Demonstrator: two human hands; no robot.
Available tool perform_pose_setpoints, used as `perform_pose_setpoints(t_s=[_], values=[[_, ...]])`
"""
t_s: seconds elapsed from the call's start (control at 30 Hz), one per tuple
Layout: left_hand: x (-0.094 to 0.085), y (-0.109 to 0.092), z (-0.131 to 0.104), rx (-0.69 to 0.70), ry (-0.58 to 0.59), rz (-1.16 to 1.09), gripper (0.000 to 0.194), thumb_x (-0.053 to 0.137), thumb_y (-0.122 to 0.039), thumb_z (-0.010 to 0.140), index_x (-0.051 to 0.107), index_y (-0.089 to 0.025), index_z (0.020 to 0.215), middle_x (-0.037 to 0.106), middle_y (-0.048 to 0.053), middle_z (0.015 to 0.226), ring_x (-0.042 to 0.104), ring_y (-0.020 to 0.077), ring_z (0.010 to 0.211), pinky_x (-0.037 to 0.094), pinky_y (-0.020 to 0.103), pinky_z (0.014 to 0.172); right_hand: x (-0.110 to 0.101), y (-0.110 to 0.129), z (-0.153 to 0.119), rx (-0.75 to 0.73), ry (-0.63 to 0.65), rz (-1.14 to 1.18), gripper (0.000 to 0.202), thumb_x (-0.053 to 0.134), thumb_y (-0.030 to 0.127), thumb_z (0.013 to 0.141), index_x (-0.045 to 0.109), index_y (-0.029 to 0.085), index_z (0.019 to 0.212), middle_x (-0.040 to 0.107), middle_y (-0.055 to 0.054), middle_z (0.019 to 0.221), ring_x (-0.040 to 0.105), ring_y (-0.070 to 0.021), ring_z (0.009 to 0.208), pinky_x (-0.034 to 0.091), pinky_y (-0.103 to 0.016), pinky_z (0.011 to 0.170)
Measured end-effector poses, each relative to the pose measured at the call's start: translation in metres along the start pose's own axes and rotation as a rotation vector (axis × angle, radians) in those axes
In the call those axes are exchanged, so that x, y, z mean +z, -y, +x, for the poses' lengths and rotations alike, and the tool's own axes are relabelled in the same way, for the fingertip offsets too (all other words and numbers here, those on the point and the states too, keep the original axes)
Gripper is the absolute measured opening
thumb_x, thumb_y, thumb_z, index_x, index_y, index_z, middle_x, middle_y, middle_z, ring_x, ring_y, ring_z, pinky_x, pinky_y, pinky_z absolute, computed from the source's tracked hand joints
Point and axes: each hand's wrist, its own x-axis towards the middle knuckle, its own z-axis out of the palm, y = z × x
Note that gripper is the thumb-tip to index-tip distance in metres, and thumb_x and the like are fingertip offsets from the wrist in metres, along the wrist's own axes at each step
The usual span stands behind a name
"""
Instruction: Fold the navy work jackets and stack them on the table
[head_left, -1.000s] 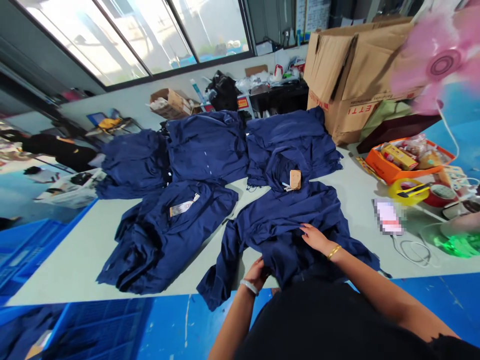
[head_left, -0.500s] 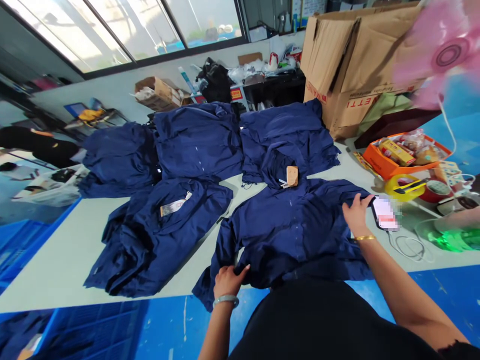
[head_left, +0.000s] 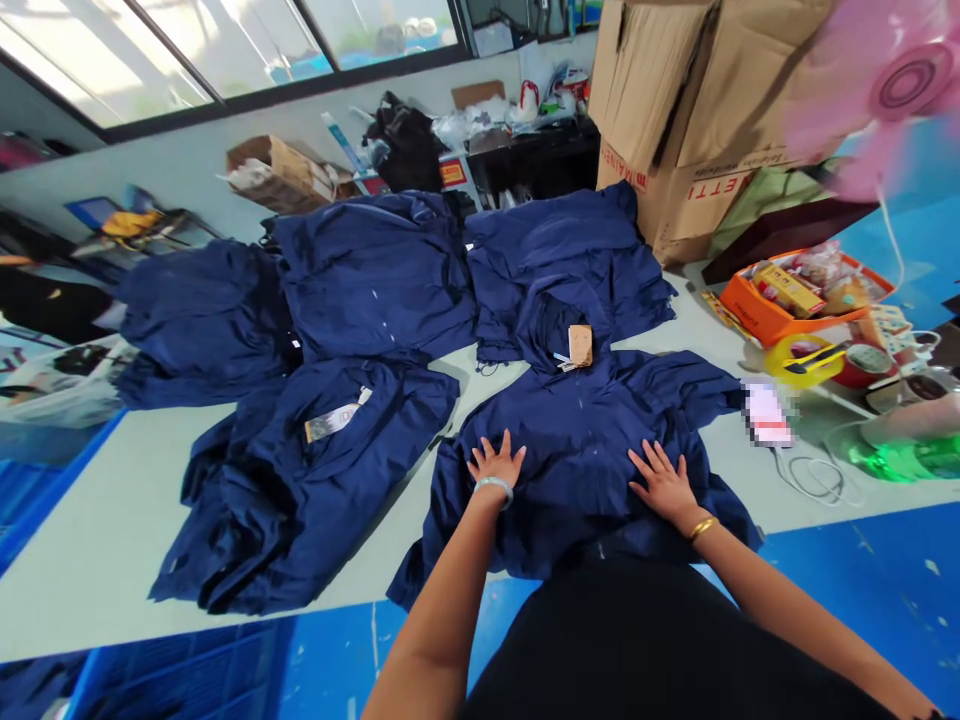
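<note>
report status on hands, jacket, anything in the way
Left hand, right hand: both open, palms down on navy jacket. Jacket spread on table, tan tag on top. Phone close beside one sleeve.

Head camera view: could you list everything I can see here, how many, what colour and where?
spread fabric jacket: 1, navy, near table edge
rectangular card tag: 1, brown, at its collar
bundled fabric garment: 1, navy, left of the jacket
flat garment piles: 3, navy, behind those
flat tabletop: 1, pale green, underneath
large cardboard carton: 1, brown, far right
small cardboard box: 1, brown, by the wall
bladed fan: 1, pink, upper right
open box: 1, orange, right
plastic crates: at least 2, blue, left
glass window: 1, dark-framed, upper left
small clutter: too jumbled to count, mixed colours, right and back
left hand: 1, pale bracelet, flat on the jacket
right hand: 1, gold-coloured bracelet, flat on the jacket
</note>
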Motion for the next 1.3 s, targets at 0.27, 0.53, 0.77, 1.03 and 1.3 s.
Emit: perform_pose_setpoints(t_s=[0.27, 0.53, 0.77, 1.03, 1.3], values=[[0.0, 0.008, 0.043, 0.038, 0.084, 0.119, 0.077, 0.048, -0.068, 0.094, 0.037, -0.035, 0.163, 0.014, 0.017, 0.176, 0.013, 0.0508, 0.159, 0.019, 0.074, 0.12, -0.002, 0.004, 0.003, 0.033, 0.015, -0.025, 0.063, 0.051, 0.048, 0.101, 0.038, 0.038, 0.162, 0.025, -0.007, 0.174, 0.019, -0.0342, 0.161, 0.012, -0.078, 0.12], [-0.019, -0.009, 0.113, 0.14, 0.095, 0.249, 0.081, 0.047, -0.069, 0.095, 0.029, -0.036, 0.166, 0.009, 0.013, 0.178, 0.011, 0.0513, 0.159, 0.023, 0.073, 0.121, -0.008, -0.001, 0.033, 0.005, 0.011, -0.062, 0.065, 0.05, 0.055, 0.101, 0.035, 0.041, 0.162, 0.024, -0.005, 0.175, 0.019, -0.0355, 0.16, 0.01, -0.078, 0.121], [-0.041, -0.023, 0.122, 0.272, 0.011, 0.168, 0.065, 0.047, -0.049, 0.102, 0.041, -0.026, 0.162, 0.029, 0.015, 0.172, 0.025, 0.0422, 0.158, 0.027, 0.063, 0.124, -0.031, -0.006, 0.064, 0.01, 0.077, -0.052, 0.064, 0.051, 0.052, 0.101, 0.038, 0.038, 0.162, 0.021, -0.006, 0.175, 0.018, -0.0363, 0.161, 0.016, -0.08, 0.119], [-0.003, 0.07, -0.07, 0.312, -0.418, -0.131, 0.044, 0.052, -0.041, 0.1, 0.062, -0.016, 0.134, 0.067, 0.019, 0.132, 0.057, 0.032, 0.133, 0.043, 0.051, 0.117, -0.028, 0.011, -0.027, -0.265, -0.081, 0.106, 0.05, 0.044, 0.046, 0.106, 0.054, 0.031, 0.153, 0.037, -0.007, 0.169, 0.025, -0.0313, 0.159, 0.024, -0.066, 0.125], [0.055, 0.099, -0.109, -0.091, -0.304, -0.388, 0.047, 0.053, -0.027, 0.094, 0.058, -0.011, 0.138, 0.068, 0.022, 0.13, 0.067, 0.03, 0.121, 0.053, 0.047, 0.107, 0.018, 0.015, -0.046, -0.32, 0.023, 0.124, 0.047, 0.049, 0.043, 0.103, 0.059, 0.034, 0.148, 0.045, -0.006, 0.165, 0.032, -0.0337, 0.157, 0.025, -0.07, 0.123]])
